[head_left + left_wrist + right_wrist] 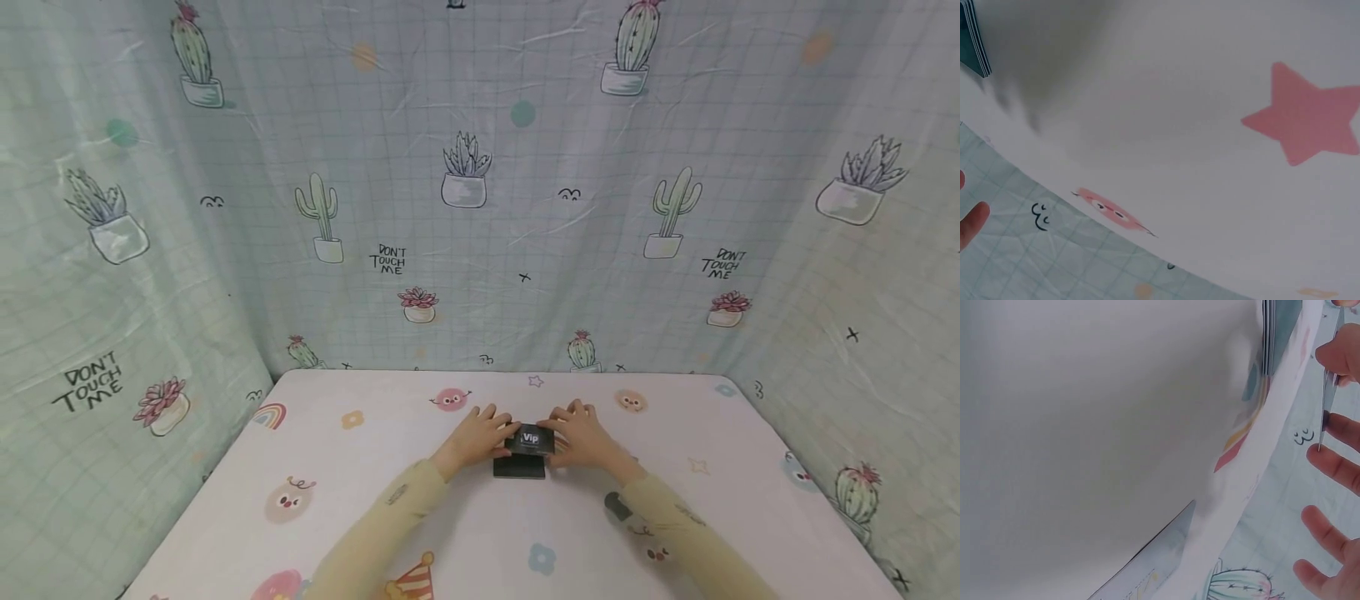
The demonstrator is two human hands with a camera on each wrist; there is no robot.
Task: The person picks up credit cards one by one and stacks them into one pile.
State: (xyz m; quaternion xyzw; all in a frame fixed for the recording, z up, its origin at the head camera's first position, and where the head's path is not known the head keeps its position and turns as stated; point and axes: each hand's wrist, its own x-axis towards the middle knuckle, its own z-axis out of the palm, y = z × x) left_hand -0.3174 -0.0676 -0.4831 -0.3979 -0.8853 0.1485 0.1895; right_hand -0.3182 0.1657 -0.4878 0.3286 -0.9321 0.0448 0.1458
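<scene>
A black card (529,439) with "Vip" printed on it is held between both hands, above the table. My left hand (480,437) grips its left edge. On the other side, my right hand (583,437) pinches the right edge; the right wrist view shows the thin card (1330,400) edge-on between thumb and fingers. Just below the held card, a dark stack of cards (519,468) sits on the table, its layered edge (1269,337) visible from the right. Only fingertips (974,225) of the left hand enter the left wrist view, near the stack (974,44).
A dark flat piece (617,506) lies beside the right sleeve, partly covered by it. In the right wrist view a greyish flat card (1147,562) lies on the table. The white table (315,467) has printed figures, and a cactus-patterned curtain (517,233) surrounds it.
</scene>
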